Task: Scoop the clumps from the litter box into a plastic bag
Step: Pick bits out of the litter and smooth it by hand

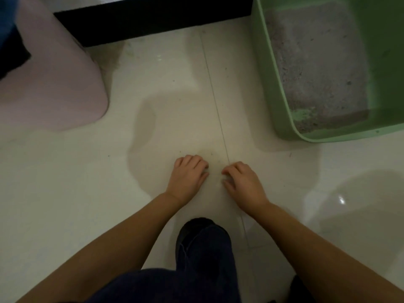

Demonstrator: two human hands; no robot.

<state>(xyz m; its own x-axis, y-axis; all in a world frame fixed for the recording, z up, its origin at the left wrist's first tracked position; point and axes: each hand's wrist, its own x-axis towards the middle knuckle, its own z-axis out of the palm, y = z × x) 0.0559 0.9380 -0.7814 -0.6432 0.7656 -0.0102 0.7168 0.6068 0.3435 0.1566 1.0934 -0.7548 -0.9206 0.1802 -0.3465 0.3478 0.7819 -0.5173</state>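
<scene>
A green litter box [267, 68] stands on the floor at the upper right, holding grey litter [319, 62]; no distinct clumps can be made out. My left hand [188, 178] and my right hand [242, 184] hover side by side over the tiles, left of and nearer than the box. Both have curled fingers and pinch the top edge of a thin, clear plastic bag [244, 230]. The bag is almost invisible; only a faint line between the hands and a pale edge below my right wrist show. No scoop is in view.
A pink plastic container [54, 88] sits at the upper left. A black baseboard or furniture edge [153, 16] runs along the back. My leg in dark trousers and a dark shoe [201, 230] is below the hands. Pale glossy tiles [65, 193] cover the floor.
</scene>
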